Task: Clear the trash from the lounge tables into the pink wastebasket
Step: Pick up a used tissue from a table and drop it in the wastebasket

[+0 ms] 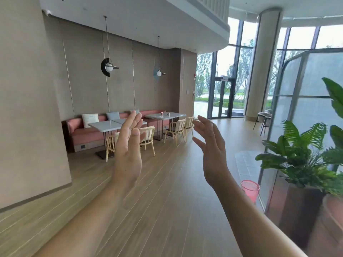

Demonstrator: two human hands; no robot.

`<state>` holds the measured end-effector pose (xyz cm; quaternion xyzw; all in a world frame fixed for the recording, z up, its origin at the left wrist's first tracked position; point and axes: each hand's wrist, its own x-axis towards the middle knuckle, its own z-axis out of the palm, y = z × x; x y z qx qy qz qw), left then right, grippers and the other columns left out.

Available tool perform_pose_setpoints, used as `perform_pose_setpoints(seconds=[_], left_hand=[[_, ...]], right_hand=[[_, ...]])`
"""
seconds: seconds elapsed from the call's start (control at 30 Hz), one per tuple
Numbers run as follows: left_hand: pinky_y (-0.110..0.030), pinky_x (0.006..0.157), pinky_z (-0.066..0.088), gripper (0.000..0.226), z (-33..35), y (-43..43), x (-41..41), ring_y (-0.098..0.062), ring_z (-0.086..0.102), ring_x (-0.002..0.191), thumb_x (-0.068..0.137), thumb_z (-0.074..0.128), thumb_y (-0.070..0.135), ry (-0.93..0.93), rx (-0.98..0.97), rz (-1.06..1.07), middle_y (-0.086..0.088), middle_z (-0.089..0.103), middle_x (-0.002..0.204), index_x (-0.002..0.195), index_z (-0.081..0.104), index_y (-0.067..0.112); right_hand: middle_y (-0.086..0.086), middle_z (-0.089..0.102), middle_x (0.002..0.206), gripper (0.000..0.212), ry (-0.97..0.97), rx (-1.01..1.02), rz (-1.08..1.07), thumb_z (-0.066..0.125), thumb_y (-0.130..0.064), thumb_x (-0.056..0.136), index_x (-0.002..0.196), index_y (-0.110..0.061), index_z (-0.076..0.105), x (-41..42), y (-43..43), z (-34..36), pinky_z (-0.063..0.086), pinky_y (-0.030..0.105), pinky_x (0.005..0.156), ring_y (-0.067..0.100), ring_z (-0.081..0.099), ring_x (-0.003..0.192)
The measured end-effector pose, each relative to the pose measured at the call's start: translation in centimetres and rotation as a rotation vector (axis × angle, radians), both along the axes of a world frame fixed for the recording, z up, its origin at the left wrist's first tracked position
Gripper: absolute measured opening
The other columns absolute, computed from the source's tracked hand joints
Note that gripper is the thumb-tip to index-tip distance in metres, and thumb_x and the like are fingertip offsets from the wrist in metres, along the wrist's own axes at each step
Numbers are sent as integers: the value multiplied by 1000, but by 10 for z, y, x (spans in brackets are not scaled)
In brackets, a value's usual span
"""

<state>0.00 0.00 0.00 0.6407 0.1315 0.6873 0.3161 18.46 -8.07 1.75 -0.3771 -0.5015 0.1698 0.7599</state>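
Left hand point(128, 145), right hand point(211, 154) raised mid-frame, fingers spread, holding nothing. Trash point(161, 113) on far table point(176, 115), centre frame. Pink wastebasket point(250, 190) on floor, lower right. I judge: approach step. Next: walk over, grab trash.

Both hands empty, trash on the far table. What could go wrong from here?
1. The left hand hides part of the near table, so trash there may be missed.
2. The pink wastebasket stands on the floor well away from the far table; the red cup and small white item could drop on the way.
3. Chairs crowd the tables' front edges and may hinder reach.
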Motion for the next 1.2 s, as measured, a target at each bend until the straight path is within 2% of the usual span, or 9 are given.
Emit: perform_pose_setpoints(seconds=[0.13,0.27,0.37,0.47,0.6,0.77,0.9,1.0,1.2], left_hand=[[-50,121,41,54,-2,48,20,-11,47,149,100,46,73,22,-43,0,13,53,157,149,46,50],[-53,120,43,50,-10,104,50,-12,50,146,102,44,58,16,-55,21,8,54,156,150,45,40],[-50,118,45,51,-16,147,77,-10,52,144,102,43,56,21,-52,36,8,55,155,149,45,38],[-48,117,46,48,-19,198,109,-10,52,144,103,42,57,36,-46,43,12,57,153,148,47,42],[-50,118,44,41,-7,275,156,-11,52,145,105,43,58,41,-29,37,14,58,152,144,52,53],[-53,121,39,41,5,369,213,-9,52,144,105,43,65,64,-46,6,14,58,152,143,54,55],[-42,116,46,45,5,439,253,-8,54,142,103,43,60,64,-100,-33,13,61,149,143,56,47],[-40,115,47,39,7,483,273,-7,56,140,98,44,63,91,-134,-47,14,62,147,134,59,57],[-50,118,46,36,-30,615,306,-9,56,140,97,46,64,226,-206,-91,18,65,141,128,62,63]], right_hand=[[-6,68,139,37,-17,-33,-2,41,-55,99,125,-43,64,15,51,-2,48,46,116,8,60,134],[-8,70,135,37,-10,-9,-5,41,-53,101,127,-41,65,42,111,-11,52,40,111,5,62,131],[-8,70,135,39,-23,-3,-5,40,-51,103,129,-37,64,68,160,-18,51,43,112,6,62,132],[-7,70,135,42,-29,5,6,40,-51,103,132,-33,64,101,210,-22,48,47,116,6,61,133],[-14,71,132,40,-53,8,28,40,-54,101,129,-39,65,155,283,-12,47,45,117,3,61,132],[-13,73,129,36,-35,-13,71,43,-50,106,129,-37,67,219,374,0,52,33,103,5,64,129],[-11,74,128,32,-35,-82,58,44,-49,110,126,-36,68,261,450,6,54,38,106,6,66,125],[-7,72,130,32,-90,-134,68,43,-51,110,125,-36,66,285,495,11,54,42,109,9,66,124],[-6,67,139,56,-292,-283,81,41,-63,99,141,-30,61,336,619,-11,49,45,114,12,61,132]])
